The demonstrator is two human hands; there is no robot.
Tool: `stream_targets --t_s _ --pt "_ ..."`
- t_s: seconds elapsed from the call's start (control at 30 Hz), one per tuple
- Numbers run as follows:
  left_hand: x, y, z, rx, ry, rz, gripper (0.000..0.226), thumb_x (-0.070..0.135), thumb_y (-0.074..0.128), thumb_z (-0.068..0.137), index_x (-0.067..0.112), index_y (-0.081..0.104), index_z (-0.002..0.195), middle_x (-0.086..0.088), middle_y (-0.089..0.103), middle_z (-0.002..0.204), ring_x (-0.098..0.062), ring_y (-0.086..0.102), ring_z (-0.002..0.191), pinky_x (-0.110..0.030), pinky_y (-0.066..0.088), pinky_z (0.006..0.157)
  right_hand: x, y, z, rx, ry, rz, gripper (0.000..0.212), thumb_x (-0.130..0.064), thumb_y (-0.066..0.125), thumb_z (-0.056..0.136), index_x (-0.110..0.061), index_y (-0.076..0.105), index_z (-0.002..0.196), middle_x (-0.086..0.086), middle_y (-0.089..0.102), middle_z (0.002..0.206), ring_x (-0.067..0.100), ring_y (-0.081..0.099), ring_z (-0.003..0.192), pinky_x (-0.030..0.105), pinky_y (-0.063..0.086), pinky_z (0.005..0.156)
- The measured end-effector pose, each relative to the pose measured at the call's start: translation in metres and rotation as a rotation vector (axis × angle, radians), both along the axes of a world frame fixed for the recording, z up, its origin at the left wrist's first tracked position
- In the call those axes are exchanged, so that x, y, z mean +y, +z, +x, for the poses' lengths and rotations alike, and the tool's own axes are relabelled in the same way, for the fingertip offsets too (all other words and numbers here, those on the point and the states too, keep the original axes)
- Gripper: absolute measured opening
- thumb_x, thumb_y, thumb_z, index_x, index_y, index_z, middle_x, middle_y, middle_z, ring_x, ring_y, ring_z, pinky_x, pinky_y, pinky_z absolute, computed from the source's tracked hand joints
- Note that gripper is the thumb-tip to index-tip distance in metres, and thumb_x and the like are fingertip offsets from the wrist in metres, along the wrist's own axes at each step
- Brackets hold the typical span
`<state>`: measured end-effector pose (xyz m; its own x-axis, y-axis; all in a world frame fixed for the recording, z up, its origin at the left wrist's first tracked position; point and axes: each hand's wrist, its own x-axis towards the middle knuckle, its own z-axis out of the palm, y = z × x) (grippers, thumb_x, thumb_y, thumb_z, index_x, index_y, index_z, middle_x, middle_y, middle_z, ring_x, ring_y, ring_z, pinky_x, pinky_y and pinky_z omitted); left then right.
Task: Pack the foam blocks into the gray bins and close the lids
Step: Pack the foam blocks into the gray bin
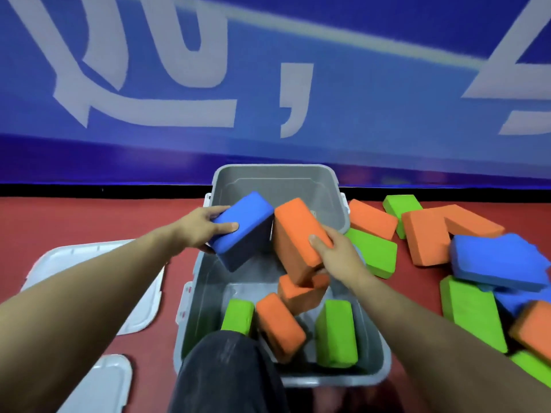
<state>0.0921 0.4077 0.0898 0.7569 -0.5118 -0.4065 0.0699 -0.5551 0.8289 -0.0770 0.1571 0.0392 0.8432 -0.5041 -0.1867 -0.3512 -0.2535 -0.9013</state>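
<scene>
Over the open gray bin [205, 293] on the red floor [74, 219], the left hand [202, 228] grips a tilted blue block [244, 225] by its near end; the right hand [334, 251] grips a tilted orange block [298, 239] alongside. Four blocks lie inside; loose blocks [477, 263] sit right of the bin, a white lid [89, 263] left

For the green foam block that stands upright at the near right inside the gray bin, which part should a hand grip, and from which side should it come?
Grip the green block across its two broad faces near the top end, coming straight down from above. It stands upright, so its top is free. The gray bin wall sits close on its right, which probably blocks a sideways approach, and an orange block leans on its left.
</scene>
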Motion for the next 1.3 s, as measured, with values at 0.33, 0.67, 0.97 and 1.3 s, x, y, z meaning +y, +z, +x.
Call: stream_targets --t_s 0.33,0.67,0.97,1.3 --pt "0.029 -0.071 0.005 0.083 0.015 0.118 0.040 0.024 0.071 0.094 0.029 0.061 0.132 -0.008 0.067 0.109 -0.024 0.061 0.077 -0.033 0.058 0.051 -0.021 -0.004 0.028 0.065 0.081 -0.054 0.030 -0.026 0.062 0.100 -0.020 0.064 0.129 -0.001 0.071 0.108 0.017 0.068 0.092 0.038 0.061 0.074" --pt "0.017 -0.144 0.001 -0.027 0.165 0.432 0.067 0.028 0.063 0.097 0.018 0.029 0.155 -0.018 0.045 0.148 -0.043 0.055 0.122 -0.050 0.057 0.084 -0.019 0.001 0.073 0.178 0.524 -0.382 0.036 -0.018 0.059 0.100 -0.019 0.060 0.137 0.001 0.053 0.131 0.013 0.049 0.123 0.021 0.028 0.108" --pt "0.019 -0.151 0.019 -0.018 0.130 0.399 0.071 0.029 0.064 0.098 0.001 0.031 0.154 -0.019 0.045 0.153 -0.032 0.048 0.138 -0.035 0.037 0.113 -0.024 -0.021 0.108 0.221 0.552 -0.434 0.034 -0.013 0.050 0.103 -0.018 0.062 0.134 0.003 0.055 0.136 0.020 0.047 0.132 0.026 0.027 0.114" --pt "-0.022 -0.169 0.009 0.039 0.015 0.317 0.068 0.042 0.064 0.096 0.013 0.038 0.152 -0.018 0.043 0.154 -0.029 0.045 0.140 -0.038 0.038 0.114 -0.038 -0.085 0.090 0.572 0.487 -0.611 0.056 -0.034 0.052 0.102 -0.037 0.034 0.156 0.010 0.021 0.160 0.036 0.022 0.146 0.039 0.020 0.121"
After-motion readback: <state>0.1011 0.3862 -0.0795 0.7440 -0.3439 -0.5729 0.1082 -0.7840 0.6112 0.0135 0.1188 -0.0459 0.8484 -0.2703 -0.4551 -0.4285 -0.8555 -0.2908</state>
